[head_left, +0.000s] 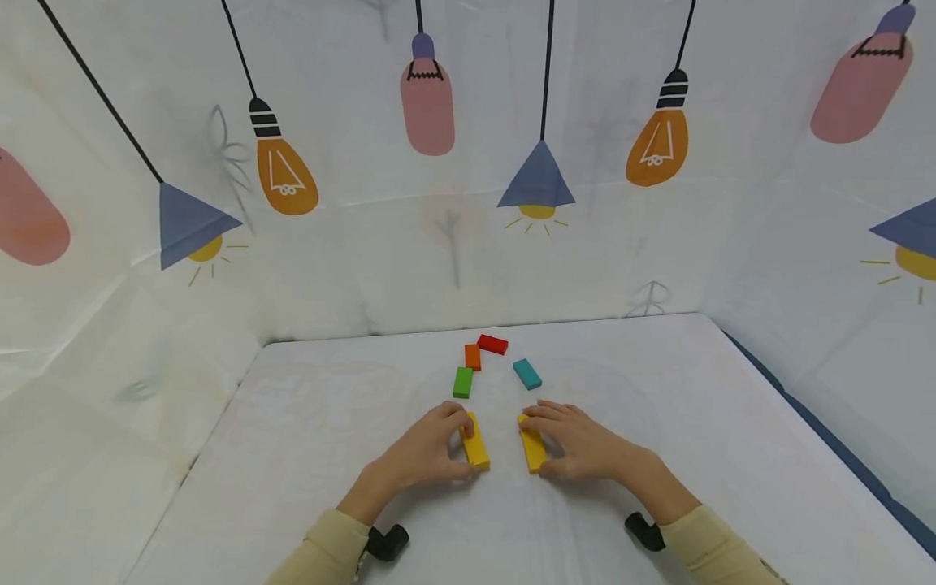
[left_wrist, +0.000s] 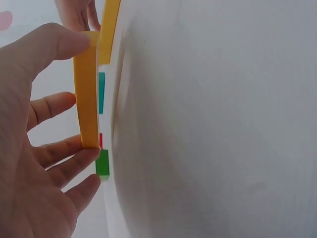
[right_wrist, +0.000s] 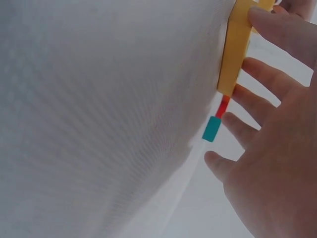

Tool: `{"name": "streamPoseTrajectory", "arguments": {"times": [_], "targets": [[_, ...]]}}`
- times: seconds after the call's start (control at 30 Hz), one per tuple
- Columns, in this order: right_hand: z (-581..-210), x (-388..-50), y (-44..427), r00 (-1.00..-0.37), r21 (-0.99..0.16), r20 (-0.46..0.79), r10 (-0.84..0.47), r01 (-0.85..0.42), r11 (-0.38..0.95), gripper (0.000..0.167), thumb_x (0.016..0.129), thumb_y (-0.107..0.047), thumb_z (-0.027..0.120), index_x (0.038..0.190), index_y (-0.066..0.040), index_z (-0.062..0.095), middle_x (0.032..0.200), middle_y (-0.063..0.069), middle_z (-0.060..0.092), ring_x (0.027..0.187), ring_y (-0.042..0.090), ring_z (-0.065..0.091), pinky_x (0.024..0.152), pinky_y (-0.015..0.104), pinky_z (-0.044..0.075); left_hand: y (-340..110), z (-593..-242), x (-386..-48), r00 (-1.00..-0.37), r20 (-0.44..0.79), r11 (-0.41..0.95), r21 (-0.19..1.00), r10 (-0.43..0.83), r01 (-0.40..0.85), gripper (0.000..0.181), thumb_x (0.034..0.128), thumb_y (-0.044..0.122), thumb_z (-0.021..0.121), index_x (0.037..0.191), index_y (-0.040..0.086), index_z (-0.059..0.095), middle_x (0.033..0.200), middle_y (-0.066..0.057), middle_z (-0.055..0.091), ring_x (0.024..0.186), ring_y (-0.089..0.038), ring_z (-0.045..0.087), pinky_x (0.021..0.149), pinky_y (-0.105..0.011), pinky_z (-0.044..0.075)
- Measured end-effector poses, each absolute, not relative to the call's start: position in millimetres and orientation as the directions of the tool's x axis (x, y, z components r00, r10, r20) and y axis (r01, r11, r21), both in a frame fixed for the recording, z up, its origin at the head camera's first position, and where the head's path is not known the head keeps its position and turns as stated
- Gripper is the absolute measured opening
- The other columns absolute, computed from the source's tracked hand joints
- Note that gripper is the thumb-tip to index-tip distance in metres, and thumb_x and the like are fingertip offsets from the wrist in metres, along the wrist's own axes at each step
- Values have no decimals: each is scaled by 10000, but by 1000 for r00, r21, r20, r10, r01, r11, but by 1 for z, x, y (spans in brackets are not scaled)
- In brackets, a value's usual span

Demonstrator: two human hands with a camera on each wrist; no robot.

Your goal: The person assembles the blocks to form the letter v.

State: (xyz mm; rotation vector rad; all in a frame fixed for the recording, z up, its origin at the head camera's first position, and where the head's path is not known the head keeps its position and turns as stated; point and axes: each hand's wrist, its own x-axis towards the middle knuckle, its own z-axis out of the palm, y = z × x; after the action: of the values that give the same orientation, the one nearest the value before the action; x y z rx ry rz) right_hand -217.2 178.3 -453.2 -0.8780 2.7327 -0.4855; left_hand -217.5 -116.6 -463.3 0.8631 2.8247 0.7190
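Two yellow blocks lie side by side with a gap between them, each with its long side running away from me. My left hand (head_left: 433,447) grips the left yellow block (head_left: 476,443) between thumb and fingers at its two ends; the left wrist view shows this yellow block (left_wrist: 87,94) close up. Likewise, my right hand (head_left: 578,439) holds the right yellow block (head_left: 533,447) by its ends, and the right wrist view shows that yellow block (right_wrist: 235,49) along the fingertips. Beyond the hands lie a green block (head_left: 463,383) and a teal block (head_left: 527,374).
Behind the green block, an orange block (head_left: 473,357) touches a red block (head_left: 493,344) near the far side of the white table (head_left: 329,390). A white sheet printed with lamps (head_left: 351,252) hangs behind the table and along both sides.
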Motion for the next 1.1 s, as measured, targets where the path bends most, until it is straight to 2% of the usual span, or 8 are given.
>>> {"name": "streamPoseTrajectory", "arguments": {"times": [0.43,0.8,1.1], "targets": [[-453,-216,178,-793,-375,-111,-598,-524,765,621,850,-383,689,1428,-234,518,1562,-13,422,1500,302,283,1190,614,210,-99,-466,-209,-872,99,764,440,480,471,361,780,463,751,998,268,539,1189,38,518,1014,-116,486,891,-295,508],[-453,-214,178,-793,-377,-102,-601,-528,761,612,852,-374,691,1421,-226,523,1557,0,430,1494,312,291,1185,625,212,-87,-469,-201,-901,17,815,418,434,401,469,778,530,732,1115,244,574,1206,21,529,1004,-109,489,888,-287,522],[-454,-215,178,-794,-381,-111,-597,-521,764,614,860,-380,687,1430,-234,515,1561,-7,422,1500,313,278,1187,626,205,-84,-467,-198,-895,7,839,344,446,421,547,788,573,724,1197,244,570,1159,32,517,987,-106,473,849,-275,520]]}}
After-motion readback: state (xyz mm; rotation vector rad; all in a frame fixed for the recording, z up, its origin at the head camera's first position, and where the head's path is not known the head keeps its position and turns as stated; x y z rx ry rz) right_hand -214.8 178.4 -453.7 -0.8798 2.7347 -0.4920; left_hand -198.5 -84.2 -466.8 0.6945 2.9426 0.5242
